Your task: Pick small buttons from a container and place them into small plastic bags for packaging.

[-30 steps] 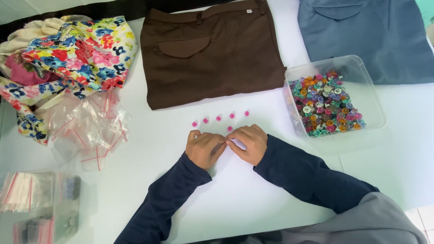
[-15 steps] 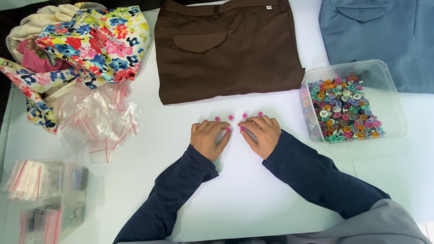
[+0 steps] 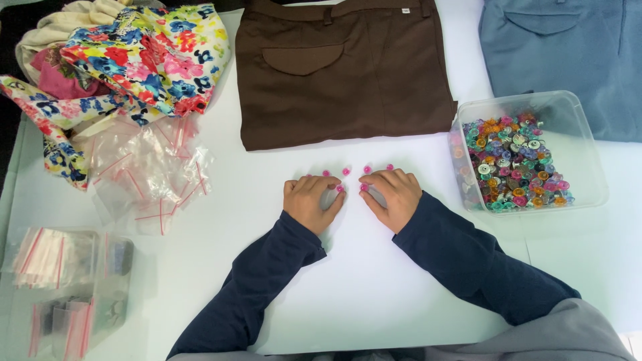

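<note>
While both palms rest face down on the white worktop [image 3: 374,294], the left hand [image 3: 311,202] lies loosely curled, fingers bent, gripping nothing that I can see, one small pink button [image 3: 340,189] touching its fingertips. The right hand [image 3: 394,195] mirrors it, fingers half bent, another pink button [image 3: 364,188] at its inner fingertips. Four more pink buttons run in a short row at twelve o'clock from the knuckles, its long axis left to right, two nearer each hand. Beyond them, at twelve, lies a folded brown garment [image 3: 348,73]. At three o'clock, closer to the right hand, stands a clear plastic tub of mixed coloured buttons [image 3: 511,160], with blue cloth [image 3: 568,53] past it. At nine and ten o'clock are small clear zip bags [image 3: 150,170] and floral fabric [image 3: 134,53].
</note>
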